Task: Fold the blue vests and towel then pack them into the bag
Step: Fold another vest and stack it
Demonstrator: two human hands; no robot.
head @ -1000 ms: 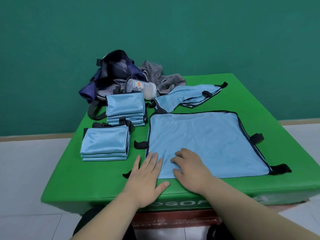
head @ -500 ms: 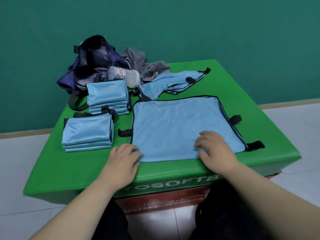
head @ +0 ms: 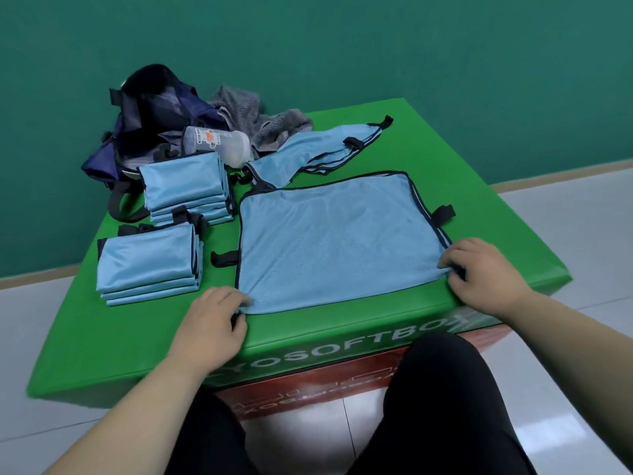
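- Out went the right grip [head: 486,272] along the near hem, landing on the near right corner of the flat blue vest [head: 335,241], while the left grip [head: 212,323] stayed at the near left corner.
- Both grips were curled tight, each pinching its corner, with cloth puckered under the fingers.
- That vest lay spread on the green desk [head: 445,138], its near hem just inside the front edge and its right side close to the right edge.
- To its left ran a narrow green lane, then the near stack of folded vests [head: 147,262] and the far stack [head: 185,183]; bare green lay in front of the near stack.
- Behind sat a loosely bunched vest [head: 318,149], the grey towel [head: 260,118], a bottle [head: 215,142] on its side and the dark bag [head: 147,108] at the far left corner.
- A teal wall [head: 342,46] stood behind, with pale floor [head: 565,217] around.
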